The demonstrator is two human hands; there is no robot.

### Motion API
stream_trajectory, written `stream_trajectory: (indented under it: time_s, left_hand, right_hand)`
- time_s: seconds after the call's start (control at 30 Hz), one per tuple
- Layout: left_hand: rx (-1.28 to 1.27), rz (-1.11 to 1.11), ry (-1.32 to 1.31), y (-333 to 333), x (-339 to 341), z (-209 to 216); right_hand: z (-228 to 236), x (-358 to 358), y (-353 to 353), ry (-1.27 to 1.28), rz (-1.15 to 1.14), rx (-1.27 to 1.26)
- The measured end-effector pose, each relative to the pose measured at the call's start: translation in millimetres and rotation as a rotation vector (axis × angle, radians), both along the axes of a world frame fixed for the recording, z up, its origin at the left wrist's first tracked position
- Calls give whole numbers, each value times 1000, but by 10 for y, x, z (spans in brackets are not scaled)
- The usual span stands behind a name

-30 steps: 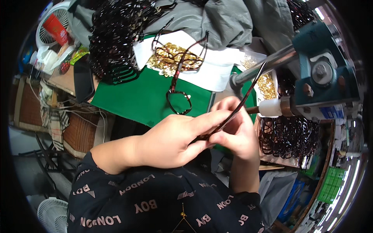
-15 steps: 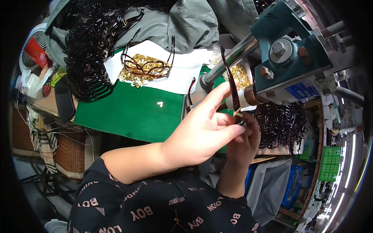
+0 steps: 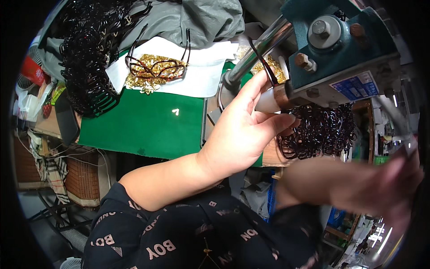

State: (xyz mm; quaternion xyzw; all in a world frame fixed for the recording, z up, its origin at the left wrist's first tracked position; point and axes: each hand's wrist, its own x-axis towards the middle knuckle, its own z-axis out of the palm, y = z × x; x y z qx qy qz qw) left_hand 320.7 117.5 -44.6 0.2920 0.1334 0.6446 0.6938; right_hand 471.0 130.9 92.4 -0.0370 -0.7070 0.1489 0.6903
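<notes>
The left hand [image 3: 242, 134] is pinching a dark spectacle frame [image 3: 264, 67] against the nose of the teal press machine [image 3: 340, 58] at the worktop's [image 3: 143, 130] right edge. The fingers are sitting very near the tool, so a slip could be nipping them or skewing the frame. The right hand [image 3: 394, 184] is blurring off to the right; its grip I cannot tell. A blue rectangular label [image 3: 354, 86] is sitting on the machine's side.

A green mat [image 3: 143, 130] covers the workbench. Wicker panels [image 3: 83, 179] stand below it, left. Bright light enters at lower right.
</notes>
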Motion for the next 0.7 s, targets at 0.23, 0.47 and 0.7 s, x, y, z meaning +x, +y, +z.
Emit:
stream_trajectory:
  time_s: [0.23, 0.47, 0.7]
  left_hand:
    - [-52, -25, 139, -41, -203, 80]
    - [-167, 158, 56, -516, -1437, -588]
    - [-345, 753, 1240, -774, -1781, -963]
  right_hand:
    - [77, 123, -60, -300, -188, 109]
    - [-2057, 392, 1248, -1162, -985, -723]
    - [-2687, 317, 1934, -1499, -1129, -696]
